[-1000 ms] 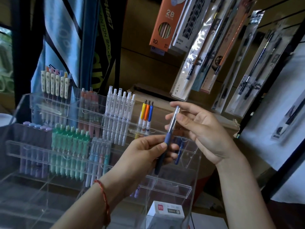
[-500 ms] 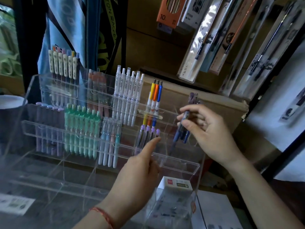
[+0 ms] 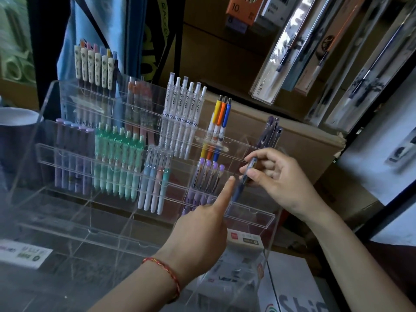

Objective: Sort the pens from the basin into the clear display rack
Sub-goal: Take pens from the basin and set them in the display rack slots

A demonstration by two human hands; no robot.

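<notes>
Two hands in view: both in front of the right end of the clear display rack.
Right hand: fingers clamped on a dark blue pen; thumb and first fingers pinch its upper half.
Dark blue pen: tilted, top end up-right, tip down-left. It is in the rack's middle tier, at the right-end compartment, just right of the purple-capped pens. Cannot tell whether the tip rests on the compartment floor.
Left hand: index finger straight, remaining fingers curled under; holds nothing. Index tip sits just beside the pen's lower barrel; contact cannot be told. Red braided bracelet on the wrist.
Rack, top tier: cream-capped pens at left, reddish pens next, white pens, then a yellow, orange and blue trio; a few dark pens at far right.
Rack, middle tier: lilac pens, green pens, four pastel pens, purple-capped pens.
Rack, lowest tiers: transparent dividers; contents not legible.
Left edge: round dark vessel with a pale rim, seen through the rack's side wall.
Below the rack's right end: small white box.
Behind: cardboard box; hanging pen packs upper right.
</notes>
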